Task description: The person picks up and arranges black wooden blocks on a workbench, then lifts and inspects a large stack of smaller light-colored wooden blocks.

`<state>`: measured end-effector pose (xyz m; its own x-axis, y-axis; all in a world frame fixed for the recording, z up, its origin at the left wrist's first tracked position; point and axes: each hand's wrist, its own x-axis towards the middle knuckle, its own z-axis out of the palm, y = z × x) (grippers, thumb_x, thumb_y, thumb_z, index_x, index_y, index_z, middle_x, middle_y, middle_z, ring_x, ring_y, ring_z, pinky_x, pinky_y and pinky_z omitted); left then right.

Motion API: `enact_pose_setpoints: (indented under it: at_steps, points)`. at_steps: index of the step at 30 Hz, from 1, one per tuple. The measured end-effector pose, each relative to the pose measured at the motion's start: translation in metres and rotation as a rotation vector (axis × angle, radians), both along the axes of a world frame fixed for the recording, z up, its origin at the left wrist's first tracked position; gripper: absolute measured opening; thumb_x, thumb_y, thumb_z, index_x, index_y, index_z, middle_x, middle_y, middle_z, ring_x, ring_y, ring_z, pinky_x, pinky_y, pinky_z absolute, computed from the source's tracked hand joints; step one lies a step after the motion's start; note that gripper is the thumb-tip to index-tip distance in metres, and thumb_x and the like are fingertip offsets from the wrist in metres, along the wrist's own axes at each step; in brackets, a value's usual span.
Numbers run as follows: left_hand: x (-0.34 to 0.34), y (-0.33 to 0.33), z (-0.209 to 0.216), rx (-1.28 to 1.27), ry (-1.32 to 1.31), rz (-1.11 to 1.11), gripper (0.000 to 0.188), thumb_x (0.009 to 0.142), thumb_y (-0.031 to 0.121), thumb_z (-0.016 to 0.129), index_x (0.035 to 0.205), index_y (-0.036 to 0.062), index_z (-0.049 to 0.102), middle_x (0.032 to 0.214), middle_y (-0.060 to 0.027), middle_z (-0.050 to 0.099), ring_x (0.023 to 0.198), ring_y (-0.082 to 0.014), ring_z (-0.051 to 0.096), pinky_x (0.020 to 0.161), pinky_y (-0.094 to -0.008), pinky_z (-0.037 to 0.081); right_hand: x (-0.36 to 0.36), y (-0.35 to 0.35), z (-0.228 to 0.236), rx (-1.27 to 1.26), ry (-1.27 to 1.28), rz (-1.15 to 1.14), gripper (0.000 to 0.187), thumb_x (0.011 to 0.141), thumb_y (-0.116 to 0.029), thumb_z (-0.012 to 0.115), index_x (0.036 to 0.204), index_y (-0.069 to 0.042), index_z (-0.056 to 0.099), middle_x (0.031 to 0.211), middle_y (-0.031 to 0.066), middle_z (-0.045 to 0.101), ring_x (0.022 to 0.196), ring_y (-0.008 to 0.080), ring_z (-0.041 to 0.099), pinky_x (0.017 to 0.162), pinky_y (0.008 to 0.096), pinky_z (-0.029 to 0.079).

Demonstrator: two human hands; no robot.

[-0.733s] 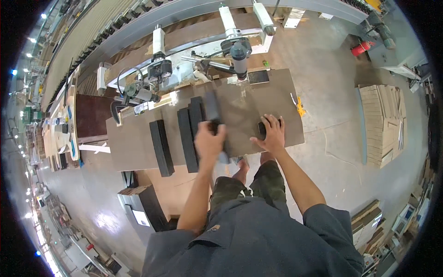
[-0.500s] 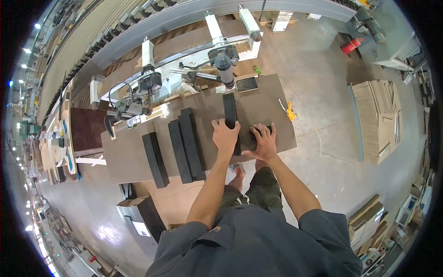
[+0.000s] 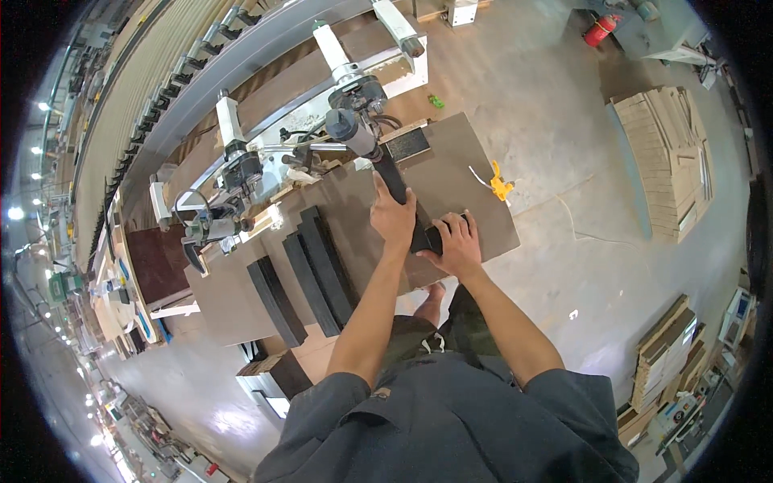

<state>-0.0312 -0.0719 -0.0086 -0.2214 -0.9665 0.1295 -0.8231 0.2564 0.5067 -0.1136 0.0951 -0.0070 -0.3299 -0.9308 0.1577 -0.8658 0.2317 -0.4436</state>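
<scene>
A long black strip [image 3: 390, 179] lies on the brown board table in front of me, its far end at the tip of a machine's grey spindle [image 3: 353, 134]. My left hand [image 3: 393, 217] is closed over the strip's middle, with the index finger stretched along it. Just to the right, my right hand [image 3: 457, 244] is curled over a small black block [image 3: 435, 239], most of which the fingers hide. The block meets the strip's right side near its closer end. More black strips lie to the left: a pair [image 3: 322, 266] and a separate bundle [image 3: 276, 298].
Beyond the brown table [image 3: 467, 149] stands a machine with several white arms [image 3: 332, 47]. A dark rectangular pad [image 3: 407, 145] sits by the spindle. A yellow tool [image 3: 501, 183] is at the right edge. Stacked cardboard [image 3: 664, 165] and a red fire extinguisher [image 3: 601, 30] stand farther right.
The view has turned and shifted. The black strip's far end now meets the spindle, and the block under my right hand has come against the strip. Both hands stay on them.
</scene>
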Motion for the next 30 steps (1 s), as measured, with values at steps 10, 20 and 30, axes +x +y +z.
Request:
enact_pose_setpoints:
  at_steps: [10,20,30]
  points:
    - [0.005,-0.001,-0.019,-0.189,0.113,-0.103,0.077,0.095,0.033,0.074,0.157,-0.0056,0.049,0.157,-0.0253,0.058,0.118,-0.0479,0.07,0.094,-0.0535,0.056,0.001,-0.003,0.009,0.137,0.034,0.01,0.081,0.085,-0.072,0.076,0.134,-0.008,0.066,0.135,0.0146,0.06,0.137,0.0361,0.051,0.13,0.0634,0.023]
    - [0.002,0.007,-0.015,-0.1,0.205,-0.061,0.079,0.095,0.033,0.073,0.159,-0.0051,0.049,0.137,-0.0306,0.068,0.075,-0.0494,0.067,0.075,-0.0535,0.057,0.002,-0.006,0.022,0.278,-0.049,-0.011,0.081,0.079,-0.061,0.086,0.136,-0.008,0.063,0.141,0.018,0.056,0.143,0.0385,0.045,0.131,0.063,0.021]
    - [0.005,-0.004,-0.014,-0.163,0.197,-0.056,0.069,0.101,0.036,0.068,0.158,-0.0001,0.052,0.157,-0.0262,0.059,0.091,-0.0428,0.073,0.09,-0.0486,0.056,0.004,-0.011,0.006,0.158,0.091,-0.012,0.089,0.084,-0.075,0.076,0.135,-0.004,0.06,0.136,0.0172,0.057,0.14,0.0398,0.047,0.131,0.0633,0.022]
